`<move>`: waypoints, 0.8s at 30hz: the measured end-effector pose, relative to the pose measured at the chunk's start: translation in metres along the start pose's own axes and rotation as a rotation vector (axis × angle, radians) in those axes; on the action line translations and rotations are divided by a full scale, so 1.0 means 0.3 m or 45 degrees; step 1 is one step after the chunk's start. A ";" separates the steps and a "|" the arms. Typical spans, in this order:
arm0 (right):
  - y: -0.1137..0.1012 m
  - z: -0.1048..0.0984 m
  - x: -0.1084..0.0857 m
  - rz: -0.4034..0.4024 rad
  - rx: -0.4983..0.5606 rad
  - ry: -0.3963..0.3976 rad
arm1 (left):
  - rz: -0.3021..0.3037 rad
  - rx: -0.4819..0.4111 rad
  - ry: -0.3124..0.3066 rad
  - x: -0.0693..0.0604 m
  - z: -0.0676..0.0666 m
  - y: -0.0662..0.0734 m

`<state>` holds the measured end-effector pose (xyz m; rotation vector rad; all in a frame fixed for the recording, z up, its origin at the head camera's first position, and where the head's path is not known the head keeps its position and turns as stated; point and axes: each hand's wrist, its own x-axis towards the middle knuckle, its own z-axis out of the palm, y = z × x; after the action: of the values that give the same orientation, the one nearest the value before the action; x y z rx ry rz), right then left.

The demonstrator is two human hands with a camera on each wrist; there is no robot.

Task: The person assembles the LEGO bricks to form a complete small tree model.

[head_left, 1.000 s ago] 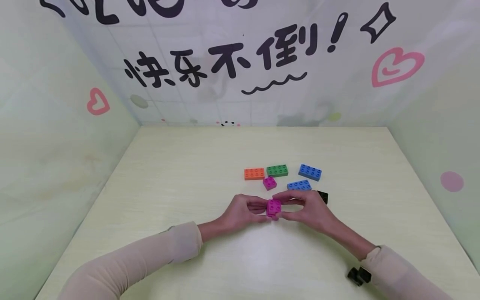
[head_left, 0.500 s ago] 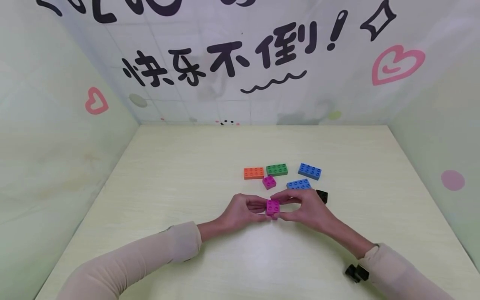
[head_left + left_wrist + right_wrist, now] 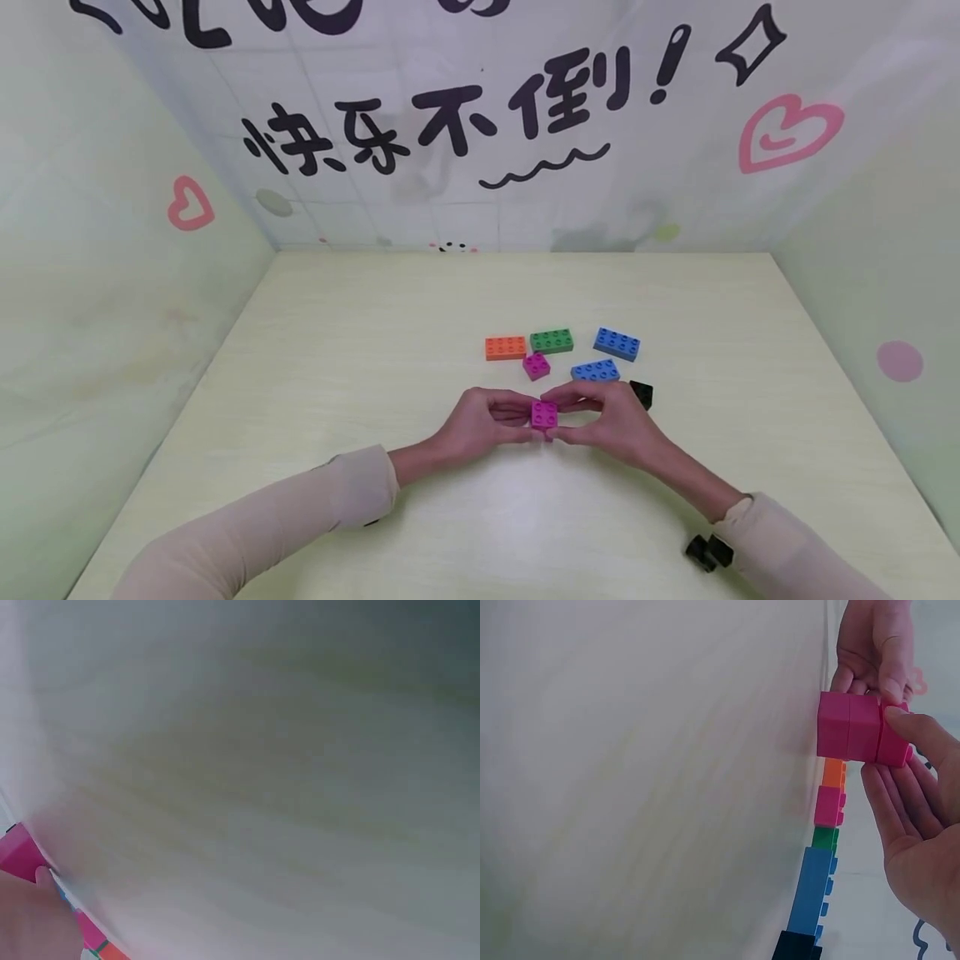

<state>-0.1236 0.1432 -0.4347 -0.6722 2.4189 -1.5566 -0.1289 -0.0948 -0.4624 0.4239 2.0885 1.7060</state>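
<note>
Held magenta bricks (image 3: 544, 414) have barely shifted, pale table (image 3: 390, 350) below, lettered wall (image 3: 450, 196) behind.

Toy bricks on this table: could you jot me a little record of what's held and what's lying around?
Left hand: pinches the pink stack
Right hand: grips it too, thumb against the top brick
Stack height: three bricks
Beyond the hands: orange brick, green brick, loose pink brick, two blue bricks
Partly hidden by right hand: black piece
Beside right sleeve: more black pieces
</note>
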 end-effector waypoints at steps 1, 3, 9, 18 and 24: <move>-0.001 0.000 0.000 -0.001 -0.005 0.001 | 0.008 -0.016 0.006 -0.003 -0.001 0.003; -0.004 -0.002 -0.001 0.006 -0.009 0.002 | 0.028 -0.047 0.020 -0.007 -0.002 0.007; -0.009 -0.002 -0.003 0.025 0.013 -0.005 | 0.053 -0.064 0.038 -0.011 0.000 0.012; 0.006 -0.002 0.001 0.050 0.049 -0.013 | 0.156 0.063 0.032 -0.006 -0.007 0.019; 0.014 -0.002 0.004 0.055 0.057 -0.014 | 0.174 0.104 0.052 -0.001 0.002 0.016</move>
<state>-0.1261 0.1445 -0.4381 -0.6144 2.3668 -1.5811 -0.1284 -0.0934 -0.4577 0.5731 2.2096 1.7216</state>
